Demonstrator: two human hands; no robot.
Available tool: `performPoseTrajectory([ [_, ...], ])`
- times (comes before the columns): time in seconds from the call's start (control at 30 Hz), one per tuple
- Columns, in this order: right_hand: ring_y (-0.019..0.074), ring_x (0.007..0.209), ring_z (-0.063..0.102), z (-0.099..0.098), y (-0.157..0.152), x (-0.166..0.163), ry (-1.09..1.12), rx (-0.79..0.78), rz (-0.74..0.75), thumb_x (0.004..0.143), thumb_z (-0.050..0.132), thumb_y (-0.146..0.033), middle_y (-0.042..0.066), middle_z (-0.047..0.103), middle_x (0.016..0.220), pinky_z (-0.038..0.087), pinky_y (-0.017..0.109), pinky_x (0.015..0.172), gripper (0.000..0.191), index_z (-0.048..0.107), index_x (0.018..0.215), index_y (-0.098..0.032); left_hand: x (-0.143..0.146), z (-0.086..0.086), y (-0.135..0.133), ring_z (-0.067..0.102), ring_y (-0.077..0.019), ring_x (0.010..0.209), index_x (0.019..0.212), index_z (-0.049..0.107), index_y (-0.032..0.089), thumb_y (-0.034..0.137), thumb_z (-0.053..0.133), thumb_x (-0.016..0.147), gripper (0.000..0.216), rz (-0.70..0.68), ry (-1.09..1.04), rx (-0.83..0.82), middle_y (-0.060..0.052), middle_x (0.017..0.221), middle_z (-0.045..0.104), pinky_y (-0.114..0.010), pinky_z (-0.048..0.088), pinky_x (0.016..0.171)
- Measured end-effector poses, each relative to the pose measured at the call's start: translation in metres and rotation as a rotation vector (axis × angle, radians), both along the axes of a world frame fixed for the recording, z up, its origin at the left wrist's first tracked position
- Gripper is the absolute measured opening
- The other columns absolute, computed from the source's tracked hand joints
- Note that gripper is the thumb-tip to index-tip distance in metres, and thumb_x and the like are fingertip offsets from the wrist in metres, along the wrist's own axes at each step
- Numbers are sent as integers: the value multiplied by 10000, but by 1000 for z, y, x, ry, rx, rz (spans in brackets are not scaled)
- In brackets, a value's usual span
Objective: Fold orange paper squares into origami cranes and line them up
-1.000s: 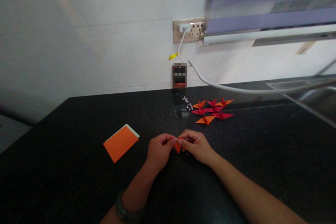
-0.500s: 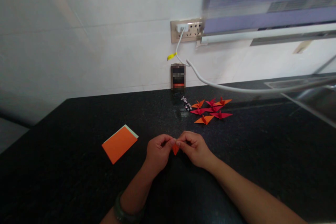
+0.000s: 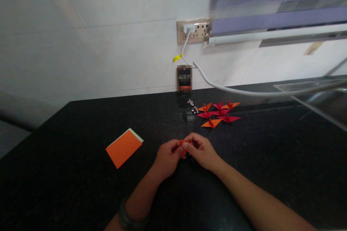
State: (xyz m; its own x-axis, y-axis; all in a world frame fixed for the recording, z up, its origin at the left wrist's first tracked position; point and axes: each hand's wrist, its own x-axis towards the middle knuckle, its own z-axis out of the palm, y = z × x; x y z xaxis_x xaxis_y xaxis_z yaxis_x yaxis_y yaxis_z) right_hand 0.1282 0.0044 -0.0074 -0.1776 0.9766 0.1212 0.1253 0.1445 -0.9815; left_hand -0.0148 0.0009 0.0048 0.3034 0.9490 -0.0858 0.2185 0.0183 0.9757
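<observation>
Between my two hands is a small folded piece of orange paper (image 3: 182,142), mostly covered by fingers. My left hand (image 3: 167,156) pinches it from the left, and my right hand (image 3: 202,151) grips it from the right with the thumb on top. The fingertips of both hands meet at the paper, just above the black counter. Beyond my right hand lies a group of several folded paper cranes, among them an orange crane (image 3: 211,123) and a red crane (image 3: 229,118). Off to the left rests a stack of orange paper (image 3: 124,149) with a pale green sheet beneath.
A dark upright box (image 3: 184,79), blurred out, leans at the wall. Small pale pieces (image 3: 193,106) lie before it on the black counter (image 3: 81,126). A white cable (image 3: 230,89) runs from the wall socket (image 3: 193,31) to the right, where a sink-like edge (image 3: 320,112) shows.
The orange paper has turned in my fingers; its downward point no longer shows. My left hand has shifted slightly right, and my right thumb now lies across the paper.
</observation>
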Motion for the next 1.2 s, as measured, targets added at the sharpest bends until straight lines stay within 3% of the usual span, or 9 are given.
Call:
performPoseTrajectory([
  [0.13, 101, 565, 508, -3, 0, 1, -101, 75, -37, 769, 536, -262, -2, 565, 625, 405, 211, 520, 144, 568, 670, -163, 2, -1, -1, 528, -101, 543, 720, 555, 148, 316, 489, 769, 187, -3, 1, -28, 10, 651, 545, -219, 424, 533],
  [0.33, 104, 543, 479, -2, 2, 3, -62, 74, -84, 740, 570, -288, -8, 538, 571, 389, 225, 515, 186, 551, 602, -164, 4, 0, -1, 491, -96, 536, 697, 567, 143, 285, 591, 679, 145, -15, -61, -112, 26, 593, 528, -212, 402, 521],
  [0.7, 65, 446, 415, 4, 5, 2, 136, -173, 55, 699, 601, -360, -21, 550, 559, 324, 196, 426, 229, 582, 620, -146, 2, -1, 1, 411, -71, 450, 608, 575, 131, 321, 599, 669, 201, 79, -25, -94, 38, 497, 485, -198, 319, 457],
  [1.0, 63, 435, 396, 1, 3, 3, 93, -88, 30, 686, 616, -381, -42, 484, 493, 307, 194, 426, 267, 549, 578, -146, -1, 0, 2, 417, -78, 473, 600, 567, 136, 331, 588, 687, 215, 52, 20, 19, 36, 501, 479, -197, 326, 467],
  [1.2, 65, 402, 394, -4, 7, 1, 184, -156, -45, 726, 563, -416, -50, 457, 464, 310, 192, 398, 278, 532, 629, -157, 0, 4, 4, 487, -86, 516, 709, 610, 128, 315, 614, 657, 194, 81, -147, -100, 6, 600, 571, -211, 401, 521],
])
